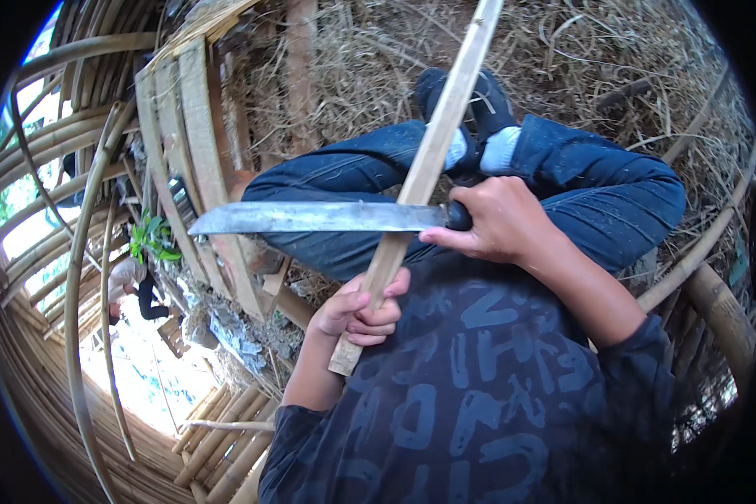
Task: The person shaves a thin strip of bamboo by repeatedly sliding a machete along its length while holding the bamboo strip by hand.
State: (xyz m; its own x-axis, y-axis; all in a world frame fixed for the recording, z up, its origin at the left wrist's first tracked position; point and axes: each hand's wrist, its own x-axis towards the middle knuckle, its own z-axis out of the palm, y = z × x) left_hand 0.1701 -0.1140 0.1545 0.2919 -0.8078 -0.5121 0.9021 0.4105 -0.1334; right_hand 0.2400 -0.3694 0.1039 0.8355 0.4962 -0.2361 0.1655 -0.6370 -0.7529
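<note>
My left hand (364, 315) is closed round the lower part of a long, pale wooden strip (435, 144), just above its near end. The strip slants away from me, up and to the right, over my crossed legs. In my right hand (504, 220) is the dark handle of a machete (311, 217). Its broad, worn metal blade points left and lies across the strip, a little beyond my left hand. Whether the edge bites into the wood cannot be made out.
Dry straw (588, 76) covers the ground beyond my shoes. A wooden plank frame (197, 126) stands at my left, near a bamboo slat wall (50, 168). Another person (134, 281) is farther off at left. Bamboo poles (718, 315) lie at my right.
</note>
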